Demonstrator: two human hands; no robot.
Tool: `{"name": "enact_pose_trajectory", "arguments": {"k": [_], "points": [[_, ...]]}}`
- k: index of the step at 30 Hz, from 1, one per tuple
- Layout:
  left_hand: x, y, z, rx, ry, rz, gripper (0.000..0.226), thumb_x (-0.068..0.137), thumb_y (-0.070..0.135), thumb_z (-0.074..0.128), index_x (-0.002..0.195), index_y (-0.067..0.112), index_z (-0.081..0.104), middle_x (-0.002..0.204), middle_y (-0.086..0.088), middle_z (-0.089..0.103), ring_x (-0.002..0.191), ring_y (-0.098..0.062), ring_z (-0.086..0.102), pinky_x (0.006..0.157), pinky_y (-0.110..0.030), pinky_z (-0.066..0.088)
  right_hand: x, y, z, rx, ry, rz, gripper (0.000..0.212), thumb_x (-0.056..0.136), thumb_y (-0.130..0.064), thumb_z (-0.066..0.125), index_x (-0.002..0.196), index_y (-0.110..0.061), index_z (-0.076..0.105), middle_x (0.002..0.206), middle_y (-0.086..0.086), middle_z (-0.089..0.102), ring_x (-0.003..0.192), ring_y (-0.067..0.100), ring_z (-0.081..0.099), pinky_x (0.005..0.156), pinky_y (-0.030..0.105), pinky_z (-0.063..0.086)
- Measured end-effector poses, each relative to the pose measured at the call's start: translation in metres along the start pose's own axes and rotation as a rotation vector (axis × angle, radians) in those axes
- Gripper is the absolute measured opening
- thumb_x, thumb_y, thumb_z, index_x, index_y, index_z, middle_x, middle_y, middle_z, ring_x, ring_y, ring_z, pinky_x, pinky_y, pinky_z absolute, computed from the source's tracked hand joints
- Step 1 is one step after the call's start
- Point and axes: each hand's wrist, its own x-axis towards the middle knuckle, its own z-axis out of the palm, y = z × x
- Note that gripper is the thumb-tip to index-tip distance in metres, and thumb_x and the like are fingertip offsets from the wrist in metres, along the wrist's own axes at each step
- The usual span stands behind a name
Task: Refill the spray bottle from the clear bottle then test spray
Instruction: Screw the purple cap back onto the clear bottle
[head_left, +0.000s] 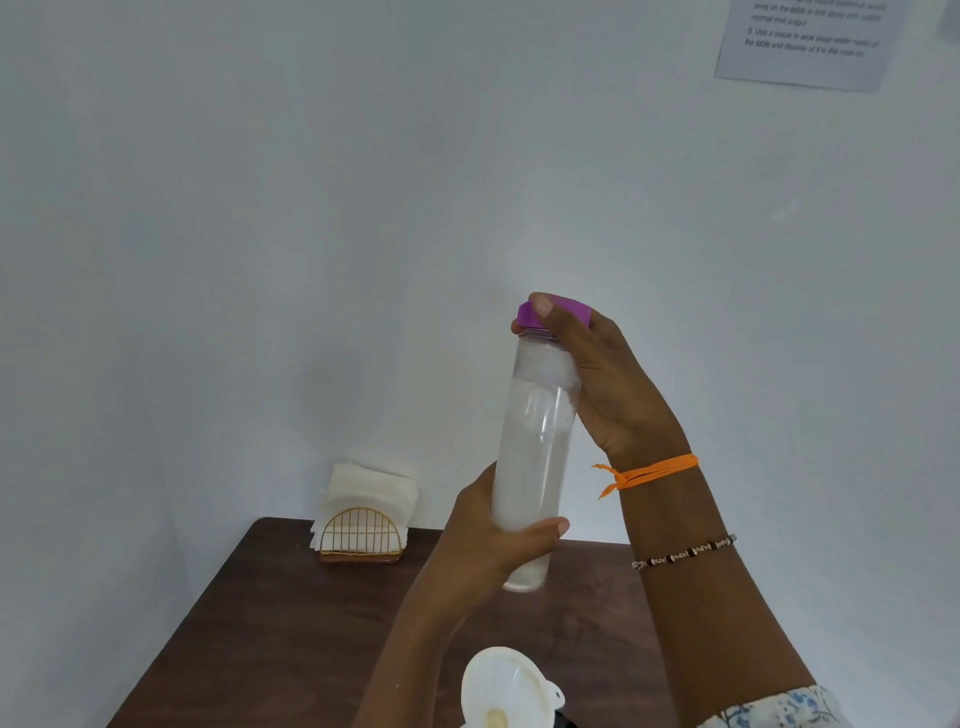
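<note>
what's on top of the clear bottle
A purple cap sits on the clear bottle, gripped by the right hand. Its fingers cover much of the cap, so whether it's screwed tight can't be seen. The left hand holds the bottle's lower part.

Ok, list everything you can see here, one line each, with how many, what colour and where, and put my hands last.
clear bottle: one, see-through with clear liquid, held up above the table
cap: one, purple, on top of the clear bottle
funnel: one, white, bottom edge of the view, near side of the table; what it sits in is out of sight
napkin holder: one, gold wire, far left corner of the table
napkins: one stack, white, standing in the napkin holder
table: one, dark brown, against the wall
paper sheet: one, white with print, on the wall, top right
left hand: grips the bottle's lower part
right hand: grips the cap
</note>
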Motion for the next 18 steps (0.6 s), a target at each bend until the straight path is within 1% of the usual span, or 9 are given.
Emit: {"name": "enact_pose_trajectory", "arguments": {"k": [2, 3, 5, 7, 10, 13, 15, 17, 18], "points": [[0.001, 0.001, 0.002, 0.061, 0.028, 0.009, 0.048, 0.075, 0.032, 0.074, 0.106, 0.038, 0.039, 0.093, 0.021, 0.049, 0.086, -0.006, 0.054, 0.056, -0.005, 0.043, 0.0, 0.0, 0.001, -0.033, 0.037, -0.017, 0.026, 0.088, -0.026, 0.059, 0.105, -0.006, 0.064, 0.091, 0.0, 0.068, 0.084, 0.004, 0.064, 0.084, 0.021, 0.05], [0.002, 0.001, 0.004, 0.089, 0.045, 0.011, 0.05, 0.074, 0.034, 0.074, 0.107, 0.038, 0.037, 0.093, 0.023, 0.046, 0.086, -0.004, 0.053, 0.056, -0.004, 0.041, 0.0, 0.0, 0.001, -0.048, 0.054, -0.021, 0.031, 0.088, -0.027, 0.06, 0.109, -0.005, 0.063, 0.096, 0.002, 0.068, 0.085, 0.005, 0.064, 0.082, 0.019, 0.05], [0.004, -0.001, 0.007, 0.116, 0.078, 0.021, 0.054, 0.074, 0.037, 0.075, 0.109, 0.039, 0.034, 0.092, 0.025, 0.044, 0.086, -0.003, 0.052, 0.058, -0.004, 0.039, 0.0, 0.0, 0.001, -0.077, 0.083, -0.029, 0.035, 0.087, -0.029, 0.061, 0.112, -0.005, 0.061, 0.102, 0.006, 0.067, 0.086, 0.006, 0.063, 0.078, 0.015, 0.05], [0.006, -0.004, 0.01, 0.127, 0.088, 0.023, 0.056, 0.074, 0.038, 0.075, 0.112, 0.038, 0.034, 0.096, 0.023, 0.045, 0.087, -0.003, 0.052, 0.063, -0.004, 0.039, 0.0, 0.002, 0.002, -0.101, 0.102, -0.026, 0.033, 0.086, -0.03, 0.062, 0.11, -0.008, 0.062, 0.103, 0.007, 0.067, 0.085, 0.007, 0.063, 0.075, 0.014, 0.051], [0.008, -0.01, 0.013, 0.154, 0.096, 0.041, 0.061, 0.075, 0.04, 0.073, 0.123, 0.032, 0.037, 0.108, 0.013, 0.048, 0.094, -0.008, 0.053, 0.077, -0.012, 0.044, 0.001, 0.005, 0.003, -0.161, 0.085, 0.0, 0.029, 0.085, -0.032, 0.063, 0.106, -0.013, 0.061, 0.103, 0.008, 0.067, 0.087, 0.011, 0.064, 0.074, 0.018, 0.051], [0.01, -0.013, 0.013, 0.217, 0.109, 0.032, 0.065, 0.077, 0.042, 0.07, 0.128, 0.028, 0.033, 0.11, 0.013, 0.043, 0.097, -0.007, 0.048, 0.083, -0.017, 0.044, 0.002, 0.011, 0.002, -0.21, 0.08, 0.023, 0.032, 0.084, -0.039, 0.064, 0.104, -0.015, 0.059, 0.107, 0.01, 0.065, 0.095, 0.02, 0.064, 0.079, 0.027, 0.051], [0.014, -0.015, 0.009, 0.227, 0.098, 0.025, 0.062, 0.077, 0.043, 0.07, 0.124, 0.03, 0.033, 0.109, 0.013, 0.043, 0.092, -0.005, 0.048, 0.079, -0.013, 0.044, 0.002, 0.014, 0.0, -0.264, 0.087, 0.02, 0.031, 0.083, -0.043, 0.062, 0.101, -0.018, 0.057, 0.102, 0.005, 0.065, 0.094, 0.018, 0.062, 0.079, 0.026, 0.049], [0.019, -0.019, 0.004, 0.237, 0.071, 0.017, 0.059, 0.077, 0.044, 0.069, 0.121, 0.031, 0.032, 0.108, 0.014, 0.042, 0.088, -0.003, 0.048, 0.067, -0.006, 0.04, 0.002, 0.015, -0.003, -0.334, 0.074, 0.008, 0.032, 0.083, -0.042, 0.063, 0.102, -0.017, 0.056, 0.095, -0.004, 0.063, 0.086, 0.01, 0.058, 0.072, 0.02, 0.047], [0.021, -0.023, 0.002, 0.243, 0.056, 0.01, 0.059, 0.078, 0.044, 0.069, 0.123, 0.03, 0.033, 0.109, 0.013, 0.043, 0.09, -0.003, 0.047, 0.066, -0.005, 0.039, 0.003, 0.016, -0.006, -0.371, 0.058, 0.005, 0.033, 0.083, -0.042, 0.063, 0.103, -0.017, 0.056, 0.095, -0.005, 0.061, 0.084, 0.008, 0.057, 0.069, 0.016, 0.046]]}}
